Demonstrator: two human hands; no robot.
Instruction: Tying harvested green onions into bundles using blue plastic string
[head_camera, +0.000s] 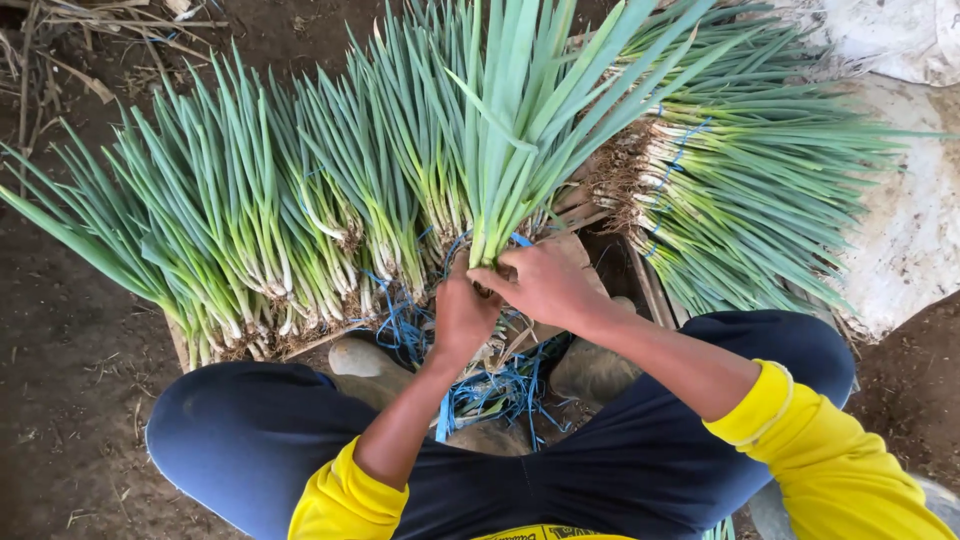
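Green onion bunch (520, 130) held upright, long axis rising away from grip; base clenched by left hand (462, 315) and right hand (545, 283), touching.

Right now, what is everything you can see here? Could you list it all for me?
Bundle in hand: one, green leaves, centre.
Row of onion bunches: several, green with white bases, left.
Stacked bunches: many, green, right.
Blue ties: a tangle, between the knees.
White sheet: one, far right.
Dirt ground: brown, all around.
Trousers: dark blue.
Sleeves: yellow.
Left hand, right hand: both gripping the bundle's base.
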